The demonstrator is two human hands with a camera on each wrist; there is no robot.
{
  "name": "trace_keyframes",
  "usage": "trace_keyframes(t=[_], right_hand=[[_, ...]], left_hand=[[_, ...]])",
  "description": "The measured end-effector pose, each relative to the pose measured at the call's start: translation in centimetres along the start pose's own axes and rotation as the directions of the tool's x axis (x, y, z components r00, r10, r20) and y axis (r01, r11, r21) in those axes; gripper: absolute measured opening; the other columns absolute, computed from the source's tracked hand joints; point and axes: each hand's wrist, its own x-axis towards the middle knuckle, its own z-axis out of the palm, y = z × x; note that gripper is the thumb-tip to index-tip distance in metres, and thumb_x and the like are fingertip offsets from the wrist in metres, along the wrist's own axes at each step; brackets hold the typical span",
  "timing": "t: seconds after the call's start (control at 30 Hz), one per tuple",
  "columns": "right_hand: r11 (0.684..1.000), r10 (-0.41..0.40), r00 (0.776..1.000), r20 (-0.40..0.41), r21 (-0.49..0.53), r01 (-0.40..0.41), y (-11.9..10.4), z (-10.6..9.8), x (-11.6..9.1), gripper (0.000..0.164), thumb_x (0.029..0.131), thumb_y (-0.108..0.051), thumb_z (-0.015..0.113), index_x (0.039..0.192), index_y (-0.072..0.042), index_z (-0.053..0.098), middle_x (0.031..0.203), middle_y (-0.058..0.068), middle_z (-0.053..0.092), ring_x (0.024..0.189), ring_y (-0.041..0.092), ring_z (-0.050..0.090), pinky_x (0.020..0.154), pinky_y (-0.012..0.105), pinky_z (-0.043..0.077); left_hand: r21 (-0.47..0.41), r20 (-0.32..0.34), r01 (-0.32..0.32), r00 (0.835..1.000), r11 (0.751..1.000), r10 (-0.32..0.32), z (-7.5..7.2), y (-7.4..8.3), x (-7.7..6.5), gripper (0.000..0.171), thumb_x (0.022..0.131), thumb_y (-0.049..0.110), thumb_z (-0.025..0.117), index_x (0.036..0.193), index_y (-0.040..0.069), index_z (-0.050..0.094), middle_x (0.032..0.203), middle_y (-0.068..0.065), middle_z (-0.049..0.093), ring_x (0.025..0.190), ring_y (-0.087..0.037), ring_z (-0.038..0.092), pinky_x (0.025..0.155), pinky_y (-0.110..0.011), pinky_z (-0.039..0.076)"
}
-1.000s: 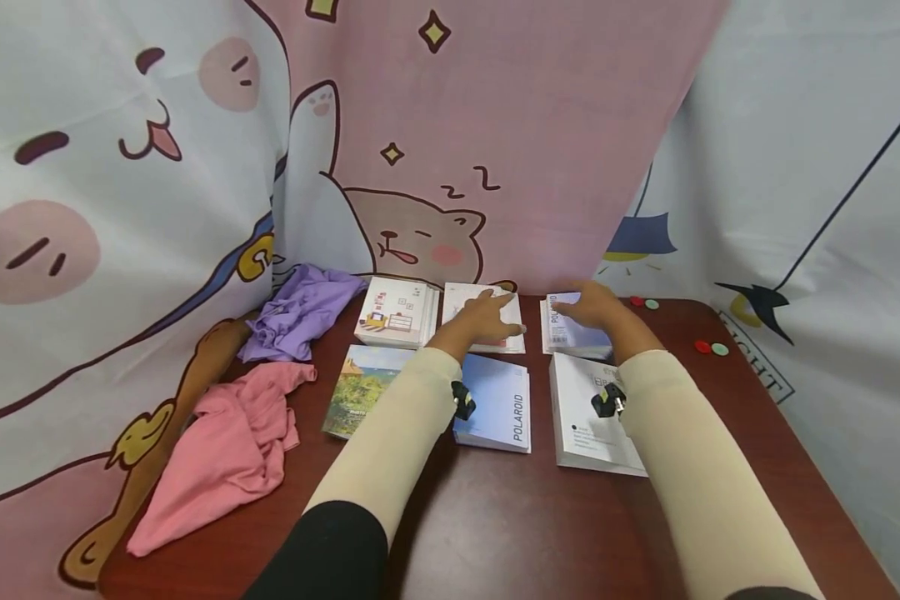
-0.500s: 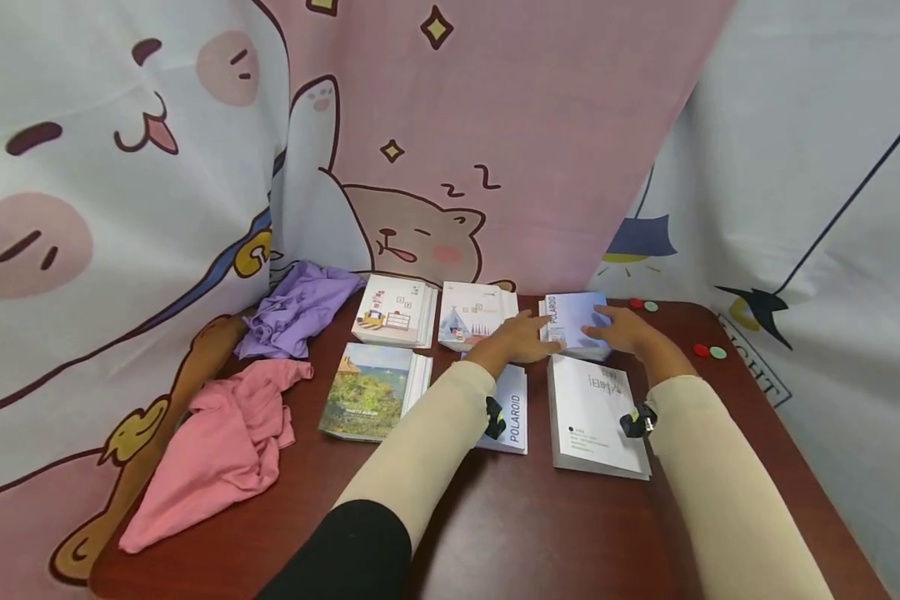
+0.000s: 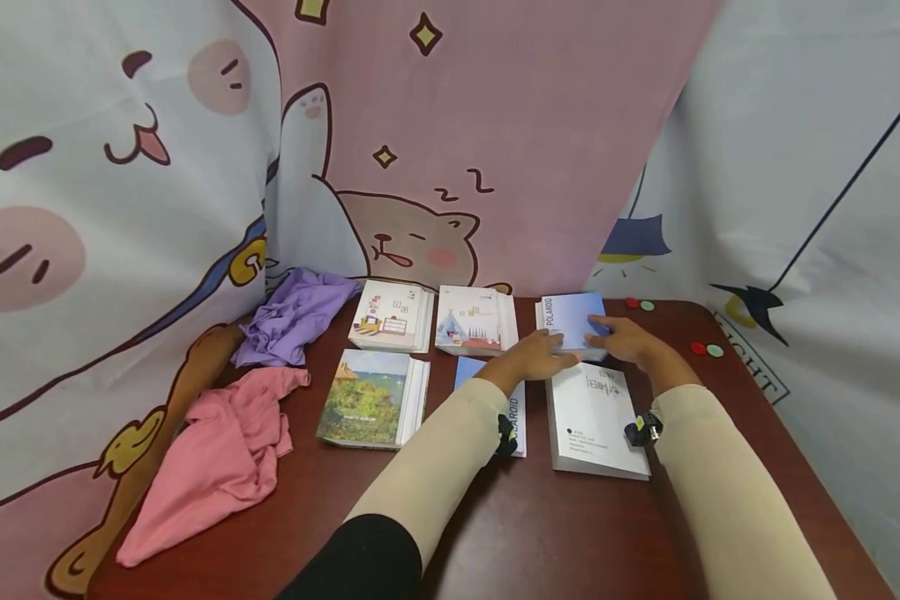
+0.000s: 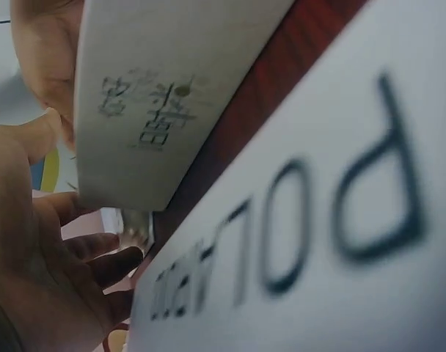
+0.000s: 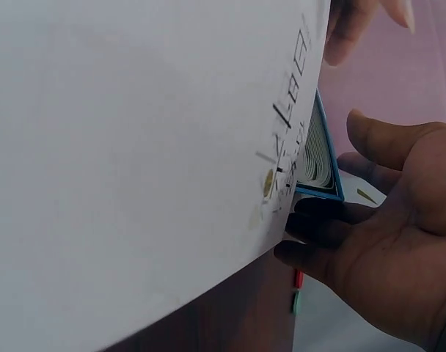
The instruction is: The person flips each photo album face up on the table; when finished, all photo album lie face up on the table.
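In the head view a small blue album marked POLAROID (image 3: 570, 315) lies in the back row at the right. My left hand (image 3: 531, 360) is at its left front corner, fingers extended. At its right side is my right hand (image 3: 628, 342), thumb and fingers spread along the edge. The right wrist view shows the album's page edges (image 5: 316, 158) beside loosely bent right fingers; contact is hard to judge. Just in front lies a thick white book (image 3: 592, 429). Under my left forearm, a second blue POLAROID album (image 3: 517, 417) is partly hidden.
Two white illustrated albums (image 3: 390, 312) stand in the back row. A landscape-covered photo album (image 3: 367, 396) lies in front of them. Purple cloth (image 3: 296, 312) and pink cloth (image 3: 221, 458) lie at left. Red and green discs (image 3: 714, 351) sit near the right edge.
My left hand has moved right and nearer, from the middle white album to the back right blue album. My right hand has shifted slightly right and nearer, uncovering that album's top.
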Motion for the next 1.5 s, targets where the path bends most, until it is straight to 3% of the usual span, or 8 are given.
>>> trace_keyframes(t=[0.33, 0.57, 0.77, 0.97, 1.13, 1.27, 1.37, 1.5], right_hand=[[0.994, 0.009, 1.0, -0.018, 0.111, -0.007, 0.6, -0.3, -0.8, 0.073, 0.112, -0.028, 0.06, 0.175, -0.017, 0.023, 0.179, 0.033, 0.008, 0.163, 0.064, 0.008, 0.125, 0.082, 0.018], [0.941, -0.05, 0.994, -0.095, 0.328, 0.079, 0.3, -0.5, -1.8, 0.068, 0.115, -0.019, 0.055, 0.175, -0.015, 0.023, 0.18, 0.031, 0.017, 0.156, 0.058, 0.041, 0.121, 0.063, 0.045], [0.921, -0.11, 0.979, -0.172, 0.354, 0.166, -0.1, -1.3, -2.8, 0.068, 0.117, -0.027, 0.053, 0.176, -0.016, 0.021, 0.179, 0.029, 0.023, 0.156, 0.056, 0.042, 0.121, 0.062, 0.045], [0.887, -0.146, 0.96, -0.241, 0.397, 0.235, -1.5, -1.4, -3.7, 0.069, 0.117, -0.036, 0.05, 0.176, -0.015, 0.021, 0.178, 0.024, 0.03, 0.155, 0.055, 0.045, 0.12, 0.063, 0.045], [0.871, -0.184, 0.94, -0.286, 0.396, 0.291, -2.4, -1.0, -3.9, 0.065, 0.117, -0.03, 0.051, 0.174, -0.011, 0.027, 0.175, 0.023, 0.038, 0.152, 0.051, 0.051, 0.118, 0.057, 0.049], [0.861, -0.258, 0.932, -0.255, 0.377, 0.341, -2.8, -0.4, -3.5, 0.062, 0.117, -0.02, 0.053, 0.173, -0.008, 0.03, 0.173, 0.024, 0.042, 0.149, 0.048, 0.055, 0.116, 0.053, 0.051], [0.872, -0.29, 0.937, -0.193, 0.35, 0.342, -2.9, 0.0, -3.0, 0.062, 0.117, -0.022, 0.053, 0.172, -0.007, 0.031, 0.172, 0.026, 0.041, 0.149, 0.05, 0.054, 0.117, 0.056, 0.05], [0.929, -0.251, 0.962, -0.104, 0.253, 0.27, -2.6, 0.7, -2.3, 0.064, 0.116, -0.029, 0.056, 0.171, -0.005, 0.035, 0.172, 0.03, 0.039, 0.153, 0.053, 0.048, 0.122, 0.066, 0.044]], left_hand=[[0.018, 0.021, -0.007, 1.0, 1.0, 0.006, 1.2, 0.3, 0.6, 0.09, 0.105, 0.077, 0.042, 0.175, 0.021, 0.03, 0.185, -0.003, 0.021, 0.172, -0.021, 0.019, 0.137, -0.043, 0.027], [-0.033, 0.0, -0.048, 0.999, 0.998, 0.048, 1.2, 0.3, 0.8, 0.088, 0.106, 0.07, 0.051, 0.175, 0.021, 0.027, 0.185, -0.004, 0.021, 0.171, -0.022, 0.023, 0.137, -0.043, 0.028], [-0.084, -0.009, -0.095, 0.995, 0.992, 0.095, 1.0, 0.3, 1.1, 0.088, 0.106, 0.068, 0.055, 0.177, 0.026, 0.022, 0.184, 0.001, 0.022, 0.171, -0.018, 0.021, 0.138, -0.041, 0.025], [-0.178, -0.011, -0.113, 0.994, 0.978, 0.113, 0.9, 0.4, 1.3, 0.101, 0.103, 0.066, 0.062, 0.178, 0.029, 0.006, 0.185, 0.001, 0.021, 0.169, -0.018, 0.026, 0.137, -0.039, 0.028], [-0.298, -0.097, -0.159, 0.986, 0.941, 0.135, -0.2, 0.5, 1.3, 0.111, 0.101, 0.062, 0.07, 0.177, 0.031, -0.005, 0.183, -0.004, 0.025, 0.165, -0.025, 0.037, 0.133, -0.043, 0.037], [-0.351, -0.224, -0.221, 0.963, 0.91, 0.148, -1.3, -0.1, 1.3, 0.112, 0.102, 0.052, 0.072, 0.178, 0.024, -0.005, 0.184, -0.008, 0.021, 0.168, -0.026, 0.031, 0.135, -0.046, 0.033], [-0.323, -0.282, -0.205, 0.953, 0.924, 0.113, -1.8, -0.7, 1.2, 0.105, 0.104, 0.05, 0.07, 0.178, 0.017, 0.005, 0.184, -0.012, 0.02, 0.17, -0.027, 0.026, 0.137, -0.047, 0.029], [-0.254, -0.29, -0.114, 0.956, 0.96, 0.037, -1.8, -1.4, 1.2, 0.095, 0.105, 0.052, 0.066, 0.176, 0.009, 0.019, 0.178, -0.019, 0.028, 0.164, -0.031, 0.037, 0.133, -0.044, 0.036]])
